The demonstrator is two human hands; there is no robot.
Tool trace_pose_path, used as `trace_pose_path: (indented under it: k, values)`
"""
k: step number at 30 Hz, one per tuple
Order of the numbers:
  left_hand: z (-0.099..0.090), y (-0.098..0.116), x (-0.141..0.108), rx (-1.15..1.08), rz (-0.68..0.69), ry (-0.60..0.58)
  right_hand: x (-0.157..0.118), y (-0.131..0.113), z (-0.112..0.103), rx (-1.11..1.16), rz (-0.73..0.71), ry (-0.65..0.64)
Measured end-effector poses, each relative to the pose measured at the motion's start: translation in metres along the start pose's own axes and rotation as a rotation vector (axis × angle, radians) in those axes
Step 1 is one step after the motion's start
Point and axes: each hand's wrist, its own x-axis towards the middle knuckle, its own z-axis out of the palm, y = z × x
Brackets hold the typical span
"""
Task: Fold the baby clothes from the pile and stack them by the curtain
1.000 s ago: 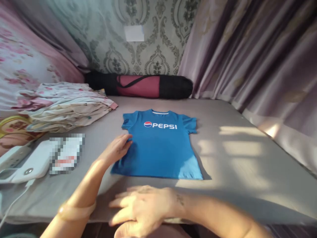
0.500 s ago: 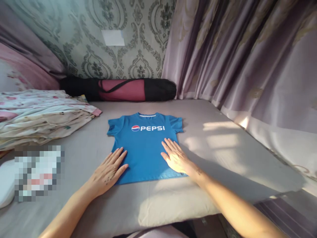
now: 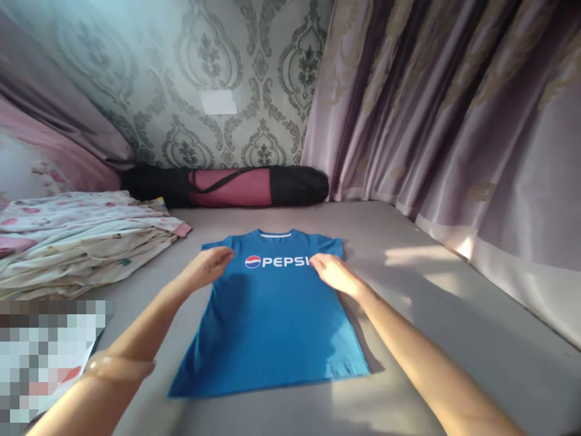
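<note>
A blue T-shirt (image 3: pixel 272 321) with a white PEPSI print lies front up on the grey sheet, its collar away from me and its hem towards me. My left hand (image 3: pixel 209 267) is closed over the shirt's upper left side, just below the sleeve. On the other side, my right hand (image 3: pixel 334 272), closed as well, covers the end of the printed word near the right sleeve. Whether cloth is pinched in the fingers of either hand is hidden. A shadow falls on the shirt beside my left hand.
Crumpled patterned cloths (image 3: pixel 82 236) lie at the left. A black and dark pink roll bag (image 3: pixel 231 186) rests against the patterned wall. Long curtains (image 3: pixel 436 121) hang at the right. A blurred item (image 3: pixel 45 357) is at the lower left on the sheet (image 3: pixel 454 339).
Both hands have moved from flat near the hem up towards the sleeves, and their fingers have closed. The shirt looks longer, its hem wider and nearer me. The view has tilted up.
</note>
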Motion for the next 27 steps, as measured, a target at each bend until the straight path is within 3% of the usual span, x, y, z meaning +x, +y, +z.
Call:
trace_pose_path:
  k: [4,9,16,22,27]
  values:
    - [0.013,-0.033,0.072,0.06,-0.039,0.057,0.06,0.048,-0.007,-0.067,0.228,0.161]
    - [0.034,-0.064,0.113,0.14,-0.08,0.023,0.085,0.092,-0.001,-0.127,0.375,0.144]
    - [0.033,-0.074,0.113,0.224,-0.157,-0.087,0.093,0.114,0.001,-0.075,0.434,0.136]
    - [0.036,-0.062,0.098,0.265,-0.066,-0.048,0.078,0.099,0.01,-0.06,0.397,0.268]
    - [0.036,-0.054,0.086,0.469,-0.109,-0.109,0.066,0.087,0.008,-0.216,0.379,0.19]
